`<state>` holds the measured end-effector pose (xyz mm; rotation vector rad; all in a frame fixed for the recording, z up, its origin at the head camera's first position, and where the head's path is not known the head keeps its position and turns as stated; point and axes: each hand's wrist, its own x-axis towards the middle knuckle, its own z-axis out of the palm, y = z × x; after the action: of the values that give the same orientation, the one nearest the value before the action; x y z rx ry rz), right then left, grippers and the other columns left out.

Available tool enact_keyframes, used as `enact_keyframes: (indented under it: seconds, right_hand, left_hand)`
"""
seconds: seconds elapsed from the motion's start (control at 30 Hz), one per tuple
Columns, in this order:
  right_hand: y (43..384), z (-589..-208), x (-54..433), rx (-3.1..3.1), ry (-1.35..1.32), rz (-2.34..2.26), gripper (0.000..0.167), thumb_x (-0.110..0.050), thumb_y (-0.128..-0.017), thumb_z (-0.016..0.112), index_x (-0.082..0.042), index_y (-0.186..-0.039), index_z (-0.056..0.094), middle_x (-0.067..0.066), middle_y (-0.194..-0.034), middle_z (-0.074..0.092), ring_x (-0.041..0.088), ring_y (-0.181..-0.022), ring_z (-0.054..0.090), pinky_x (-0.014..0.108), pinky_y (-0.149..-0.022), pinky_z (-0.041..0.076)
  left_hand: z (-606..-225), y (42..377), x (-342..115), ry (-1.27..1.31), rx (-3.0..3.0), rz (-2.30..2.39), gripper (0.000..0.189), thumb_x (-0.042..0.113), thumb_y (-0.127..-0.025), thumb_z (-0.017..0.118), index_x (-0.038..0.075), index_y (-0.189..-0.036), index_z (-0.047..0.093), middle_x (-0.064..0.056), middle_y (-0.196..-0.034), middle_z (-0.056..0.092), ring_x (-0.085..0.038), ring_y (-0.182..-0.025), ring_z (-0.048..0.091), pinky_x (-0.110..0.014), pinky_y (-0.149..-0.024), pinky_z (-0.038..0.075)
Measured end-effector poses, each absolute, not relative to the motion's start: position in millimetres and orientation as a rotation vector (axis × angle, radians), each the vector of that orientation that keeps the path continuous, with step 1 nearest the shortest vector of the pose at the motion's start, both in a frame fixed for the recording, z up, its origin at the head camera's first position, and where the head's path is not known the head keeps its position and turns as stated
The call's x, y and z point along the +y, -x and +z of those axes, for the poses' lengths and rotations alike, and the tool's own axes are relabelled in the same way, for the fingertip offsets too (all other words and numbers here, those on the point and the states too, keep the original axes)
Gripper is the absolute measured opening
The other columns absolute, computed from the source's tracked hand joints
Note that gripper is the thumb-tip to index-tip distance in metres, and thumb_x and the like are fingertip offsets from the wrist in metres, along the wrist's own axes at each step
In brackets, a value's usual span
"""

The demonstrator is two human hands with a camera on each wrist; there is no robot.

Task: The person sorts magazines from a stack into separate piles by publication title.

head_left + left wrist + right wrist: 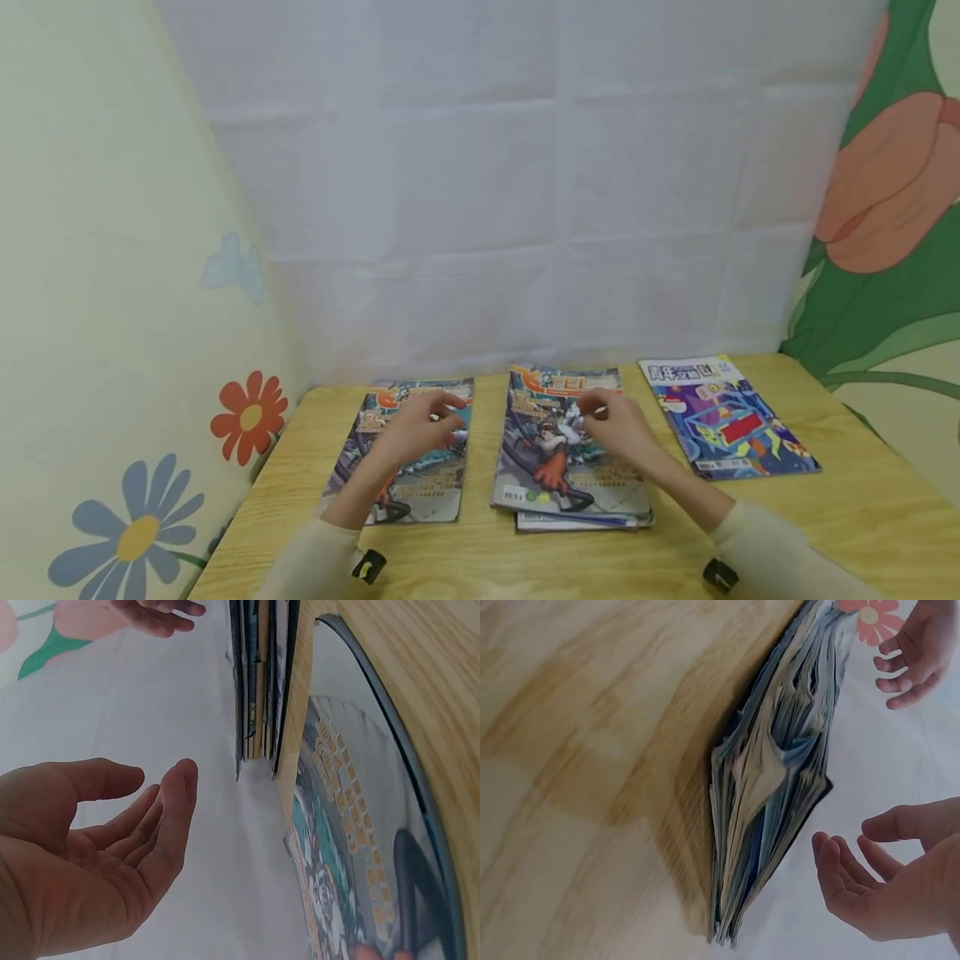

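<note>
My left hand (426,425) hovers above a magazine (427,498) at the left of the table, fingers loosely bent and nothing between them. In the left wrist view a gap shows between thumb and fingertips. Over the right side of a middle stack, my right hand (621,427) is held in the air, its fingers loosely curved and empty. On top of that stack lies a magazine (551,467) with a matching cover, and the edge of another magazine (577,524) sticks out below it. Fanned, wavy page edges (769,780) of the stack show in the right wrist view.
A purple-blue magazine (738,429) lies tilted at the right of the wooden table (480,567). Behind the table hangs a creased white cloth (480,208). Painted walls stand at both sides, with flowers (138,537) on the left one.
</note>
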<state>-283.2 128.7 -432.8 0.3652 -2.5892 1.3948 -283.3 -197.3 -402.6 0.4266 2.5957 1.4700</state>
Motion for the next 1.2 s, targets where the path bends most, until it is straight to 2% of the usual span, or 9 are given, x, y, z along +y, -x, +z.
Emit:
enact_keyframes:
  seconds: [0.33, 0.53, 0.67, 0.83, 1.03, 1.2]
  right_hand:
    - [279.8, -424.2, 153.3, -2.602, -0.249, 1.458, 0.028, 0.005, -0.086, 0.065, 0.006, -0.114, 0.068, 0.019, -0.106, 0.070, 0.033, -0.092, 0.067, 0.044, -0.079, 0.057]
    - [274.2, -421.0, 168.3, -2.744, -0.220, 1.446, 0.035, -0.002, -0.091, 0.068, 0.007, -0.124, 0.062, 0.023, -0.113, 0.066, 0.035, -0.098, 0.065, 0.043, -0.075, 0.057]
    - [274.1, -423.3, 176.7, -2.813, -0.258, 1.367, 0.041, -0.007, -0.089, 0.072, 0.008, -0.126, 0.061, 0.025, -0.113, 0.066, 0.038, -0.100, 0.064, 0.045, -0.076, 0.057]
    - [276.3, -427.8, 184.2, -2.857, -0.219, 1.343, 0.045, -0.011, -0.090, 0.074, 0.008, -0.128, 0.060, 0.023, -0.111, 0.065, 0.037, -0.100, 0.063, 0.046, -0.077, 0.056]
    - [281.5, -435.0, 188.1, -2.934, -0.142, 1.540, 0.057, -0.005, -0.091, 0.071, 0.018, -0.136, 0.046, 0.029, -0.112, 0.059, 0.032, -0.088, 0.066, 0.041, -0.068, 0.060]
    - [284.4, -440.7, 190.7, -2.932, -0.056, 1.665, 0.061, -0.002, -0.090, 0.070, 0.022, -0.137, 0.040, 0.031, -0.113, 0.059, 0.030, -0.084, 0.068, 0.040, -0.068, 0.061]
  left_hand:
    - [-416.8, 291.1, -172.7, -0.391, 2.522, 1.521, 0.033, 0.012, -0.101, 0.061, 0.001, -0.133, 0.060, -0.022, -0.111, 0.065, -0.040, -0.092, 0.068, -0.049, -0.074, 0.059]
    - [-426.0, 296.4, -160.3, -0.329, 2.446, 1.568, 0.042, 0.004, -0.096, 0.058, -0.006, -0.137, 0.054, -0.025, -0.110, 0.064, -0.041, -0.091, 0.067, -0.047, -0.075, 0.059]
    - [-428.5, 295.7, -155.8, -0.278, 2.372, 1.582, 0.054, -0.002, -0.091, 0.058, -0.012, -0.142, 0.045, -0.025, -0.112, 0.063, -0.035, -0.085, 0.066, -0.045, -0.073, 0.059]
    - [-431.7, 293.3, -152.2, -0.253, 2.281, 1.615, 0.058, -0.004, -0.092, 0.059, -0.013, -0.146, 0.039, -0.024, -0.110, 0.062, -0.026, -0.077, 0.061, -0.044, -0.070, 0.058]
    - [-435.7, 290.9, -148.5, -0.278, 2.343, 1.539, 0.054, 0.000, -0.093, 0.060, -0.011, -0.144, 0.045, -0.017, -0.105, 0.066, -0.030, -0.077, 0.066, -0.045, -0.068, 0.059]
    - [-440.2, 292.4, -144.9, -0.291, 2.380, 1.506, 0.046, 0.005, -0.096, 0.061, -0.009, -0.139, 0.053, -0.015, -0.104, 0.067, -0.027, -0.077, 0.068, -0.042, -0.067, 0.059]
